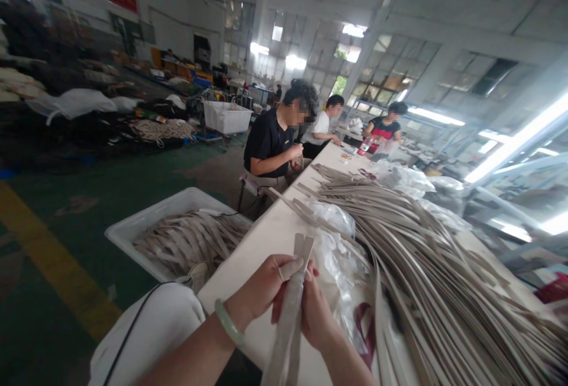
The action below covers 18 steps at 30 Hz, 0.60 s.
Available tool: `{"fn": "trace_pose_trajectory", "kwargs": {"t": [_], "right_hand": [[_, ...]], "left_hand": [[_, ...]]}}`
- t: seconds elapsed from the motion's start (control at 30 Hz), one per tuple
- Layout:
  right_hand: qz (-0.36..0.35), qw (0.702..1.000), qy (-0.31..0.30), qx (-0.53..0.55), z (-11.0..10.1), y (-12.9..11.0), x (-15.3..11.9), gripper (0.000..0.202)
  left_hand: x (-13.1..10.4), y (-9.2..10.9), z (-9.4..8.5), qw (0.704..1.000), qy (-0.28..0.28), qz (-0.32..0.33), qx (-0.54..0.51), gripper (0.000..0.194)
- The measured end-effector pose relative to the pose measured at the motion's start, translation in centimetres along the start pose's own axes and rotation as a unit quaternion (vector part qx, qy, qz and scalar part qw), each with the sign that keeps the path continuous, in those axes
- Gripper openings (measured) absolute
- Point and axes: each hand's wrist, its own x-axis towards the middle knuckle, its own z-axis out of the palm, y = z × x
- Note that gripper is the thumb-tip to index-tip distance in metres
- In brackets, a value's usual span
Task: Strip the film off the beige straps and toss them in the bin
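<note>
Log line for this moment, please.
left hand: on strap | right hand: on same strap | bin: left of table, holding straps

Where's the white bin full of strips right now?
In the head view, the white bin sits on the left, beside the long table, just beyond the pale-trousered knee.

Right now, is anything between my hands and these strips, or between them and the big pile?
Nothing blocks left hand or right hand; both hold the strips. Between strips and pile, crumpled clear plastic lies on the table.
</note>
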Motion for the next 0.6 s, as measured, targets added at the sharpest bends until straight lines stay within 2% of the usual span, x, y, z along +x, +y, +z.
{"fn": "trace_pose_trajectory", "kwargs": {"t": [0.07, 0.13, 0.23, 0.3, 0.37, 0.43, 0.5, 0.6], "right_hand": [[0.01, 1.0, -0.015, 0.024, -0.9, -0.7, -0.5, 0.067], [0.03, 0.998, -0.002, 0.046, -2.0, -2.0, -0.8, 0.066], [-0.003, 0.998, 0.047, 0.044, -3.1, -3.7, -1.0, 0.058], [-0.034, 0.998, 0.046, 0.033, -2.9, -4.2, -1.0, 0.055], [-0.02, 0.999, 0.01, 0.035, -2.0, -4.1, -1.0, 0.058], [0.004, 0.999, 0.007, 0.037, -1.0, -3.8, -0.8, 0.06], [-0.024, 0.997, 0.066, 0.015, -0.9, -4.1, -0.3, 0.059], [-0.152, 0.965, 0.197, -0.084, -3.2, -7.1, 1.6, 0.058]], "left_hand": [[0.1, -0.2, -0.1, 1.0, 0.013, 0.018, -0.021, 0.05], [0.2, -0.2, -0.2, 0.997, 0.031, 0.047, -0.045, 0.046], [0.1, 0.0, -0.1, 0.996, 0.025, 0.069, -0.05, 0.043], [-0.2, -0.1, 0.1, 0.999, -0.014, 0.038, -0.016, 0.043], [-0.5, -0.3, 0.5, 0.998, -0.051, -0.001, 0.027, 0.042], [-0.9, -0.5, 0.8, 0.995, -0.068, -0.012, 0.069, 0.041], [-1.3, -0.4, 1.0, 0.992, -0.059, 0.002, 0.109, 0.041], [-2.0, -0.3, 1.0, 0.985, -0.027, -0.035, 0.167, 0.04]]}}
